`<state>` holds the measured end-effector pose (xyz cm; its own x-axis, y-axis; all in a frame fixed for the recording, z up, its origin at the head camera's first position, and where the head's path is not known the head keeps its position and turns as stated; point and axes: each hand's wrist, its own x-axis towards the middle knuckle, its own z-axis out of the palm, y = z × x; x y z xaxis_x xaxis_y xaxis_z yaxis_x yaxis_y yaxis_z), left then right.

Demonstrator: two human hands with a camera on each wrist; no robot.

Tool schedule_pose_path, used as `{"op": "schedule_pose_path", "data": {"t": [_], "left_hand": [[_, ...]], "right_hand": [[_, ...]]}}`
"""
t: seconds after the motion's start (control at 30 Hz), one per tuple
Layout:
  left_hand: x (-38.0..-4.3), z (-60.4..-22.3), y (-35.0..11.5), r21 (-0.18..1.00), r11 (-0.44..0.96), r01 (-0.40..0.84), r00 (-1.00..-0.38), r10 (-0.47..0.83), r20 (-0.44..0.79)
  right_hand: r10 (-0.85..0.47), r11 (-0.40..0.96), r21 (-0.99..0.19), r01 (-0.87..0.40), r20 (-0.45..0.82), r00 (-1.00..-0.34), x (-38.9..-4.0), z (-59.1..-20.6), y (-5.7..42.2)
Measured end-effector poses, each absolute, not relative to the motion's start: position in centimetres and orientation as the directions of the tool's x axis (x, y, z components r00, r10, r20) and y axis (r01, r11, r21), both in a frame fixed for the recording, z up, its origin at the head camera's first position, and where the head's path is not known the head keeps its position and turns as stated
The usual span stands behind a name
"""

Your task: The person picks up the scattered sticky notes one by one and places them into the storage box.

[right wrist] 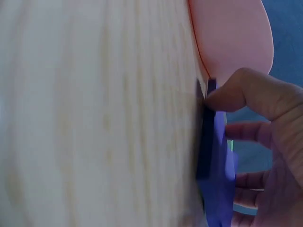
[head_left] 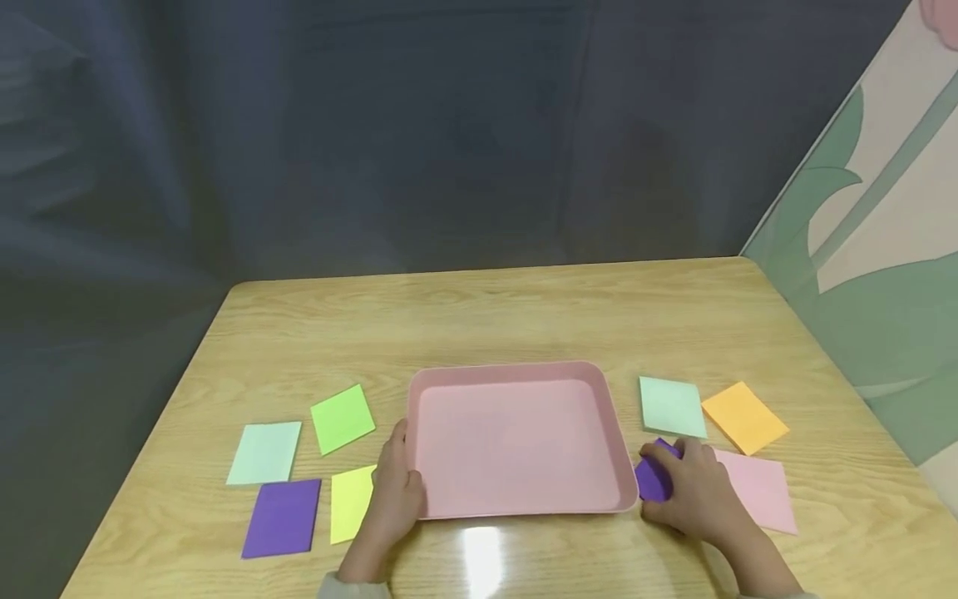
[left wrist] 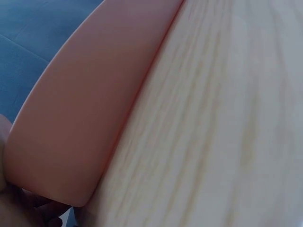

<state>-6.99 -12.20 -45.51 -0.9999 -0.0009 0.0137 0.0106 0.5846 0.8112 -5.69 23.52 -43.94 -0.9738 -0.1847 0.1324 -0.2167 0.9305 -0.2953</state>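
Note:
A shallow pink tray (head_left: 524, 509) lies on the wooden table in the head view. My left hand (head_left: 394, 487) grips its near left side; in the left wrist view, fingers show at the corner of the tray wall (left wrist: 80, 109). To the right of the tray, my right hand (head_left: 694, 491) pinches a purple square pad (head_left: 653, 481), partly hidden under the fingers. The right wrist view shows the thumb on the edge of this purple pad (right wrist: 218, 165) and the other fingers along its far side. One end of the pad is close to the tray's corner.
Right of the tray lie mint (head_left: 672, 406), orange (head_left: 745, 418) and pink (head_left: 758, 489) squares. At left are mint (head_left: 264, 452), green (head_left: 343, 418), purple (head_left: 282, 517) and yellow (head_left: 350, 503) squares. A dark curtain (head_left: 449, 141) hangs behind the table (head_left: 486, 316).

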Motion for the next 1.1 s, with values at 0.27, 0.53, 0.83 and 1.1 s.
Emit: {"op": "schedule_pose_path", "data": {"t": [0.27, 0.53, 0.83, 1.1], "left_hand": [[-7.1, -45.4, -12.2, 0.797, 0.604, 0.031, -0.999, 0.005, 0.035], [-7.1, -45.5, -11.9, 0.802, 0.597, 0.023, -1.0, 0.005, 0.025], [-7.0, -45.4, -12.0, 0.802, 0.596, 0.03, -1.0, 0.015, 0.027], [-7.0, -45.5, -12.0, 0.803, 0.595, 0.033, -0.999, 0.015, 0.03]], "right_hand": [[-0.163, 0.942, -0.27, -0.199, 0.15, -0.975, -5.8, -44.0, 23.2], [-0.132, 0.947, -0.273, -0.172, 0.16, -0.978, -5.7, -43.8, 23.3], [-0.051, 0.915, -0.388, -0.114, 0.167, -0.985, -5.8, -42.9, 23.5], [-0.046, 0.88, -0.453, -0.145, 0.222, -0.974, -5.9, -41.8, 22.7]]}}
